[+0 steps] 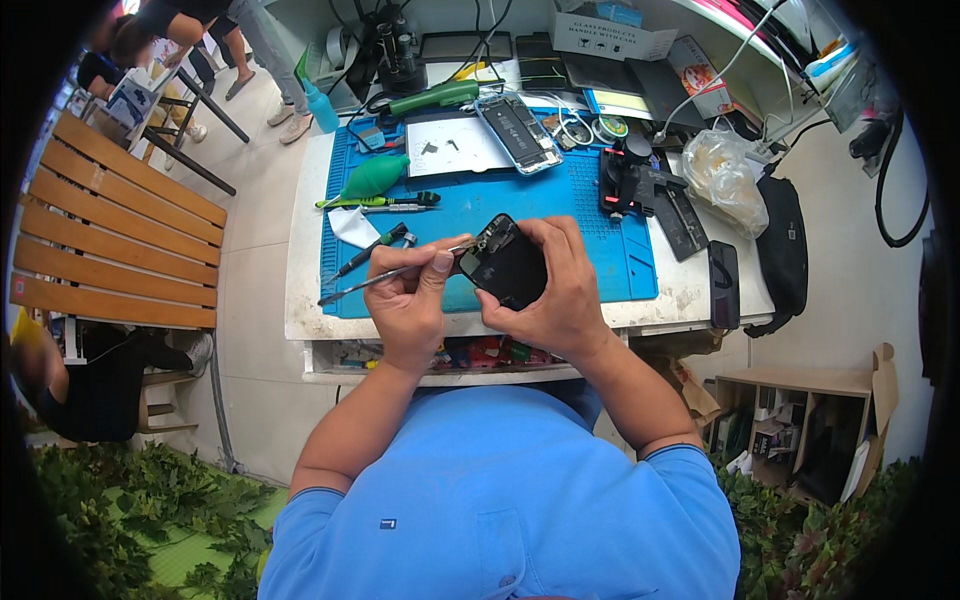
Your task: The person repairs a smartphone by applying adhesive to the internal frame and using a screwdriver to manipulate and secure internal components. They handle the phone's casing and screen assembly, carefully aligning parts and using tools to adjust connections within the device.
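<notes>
My left hand (410, 295) pinches a slim metal tool (352, 287), whose tip is at the small parts on the top end of a black phone screen assembly (505, 262). My right hand (555, 290) grips that assembly by its side, thumb on the lower edge. Beneath both hands lies a blue repair mat (620, 265). Near my left hand are a dark screwdriver (355, 258) and a white cloth (352, 225). An opened phone (518, 130) with its battery showing rests farther back, beside a white sheet (450, 150).
A green blower (375, 177), black clamp fixture (625, 185), plastic bag (720, 180) and black pouch (780, 270) share the cluttered bench. A wooden slatted chair (120, 225) stands left, with other people (100, 390) around it. A low shelf unit (790, 390) is at right.
</notes>
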`<action>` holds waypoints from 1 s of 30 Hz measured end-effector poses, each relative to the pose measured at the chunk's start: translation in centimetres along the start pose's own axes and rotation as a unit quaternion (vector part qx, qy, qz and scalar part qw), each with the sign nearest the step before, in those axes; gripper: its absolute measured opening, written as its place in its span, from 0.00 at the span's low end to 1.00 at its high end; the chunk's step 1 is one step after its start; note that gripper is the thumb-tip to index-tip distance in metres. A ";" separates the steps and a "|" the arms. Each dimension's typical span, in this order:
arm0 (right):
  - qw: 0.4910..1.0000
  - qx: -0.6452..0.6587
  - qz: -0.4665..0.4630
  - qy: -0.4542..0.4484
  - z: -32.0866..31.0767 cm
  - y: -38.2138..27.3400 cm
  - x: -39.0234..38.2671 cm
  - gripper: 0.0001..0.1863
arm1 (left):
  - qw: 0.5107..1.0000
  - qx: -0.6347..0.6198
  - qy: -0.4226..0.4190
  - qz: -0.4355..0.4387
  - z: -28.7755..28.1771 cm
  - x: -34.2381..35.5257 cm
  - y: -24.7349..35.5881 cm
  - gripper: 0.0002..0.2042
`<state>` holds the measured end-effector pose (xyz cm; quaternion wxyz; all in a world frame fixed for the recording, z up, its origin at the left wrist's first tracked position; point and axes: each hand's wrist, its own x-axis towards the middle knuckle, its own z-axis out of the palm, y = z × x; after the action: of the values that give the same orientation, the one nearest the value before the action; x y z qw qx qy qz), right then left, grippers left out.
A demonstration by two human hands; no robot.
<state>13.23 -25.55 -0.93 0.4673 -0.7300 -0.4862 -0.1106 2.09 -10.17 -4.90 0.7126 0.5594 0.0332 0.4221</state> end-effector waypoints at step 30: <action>0.996 -0.044 -0.005 -0.074 -1.8 -0.7 0.6 0.38 | 0.995 0.045 -0.087 0.005 -0.8 1.5 1.9 0.08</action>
<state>13.53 -26.53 0.84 0.3969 -0.7539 -0.5175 -0.0797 1.54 -8.60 -2.95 0.6848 0.6258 -0.0123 0.3732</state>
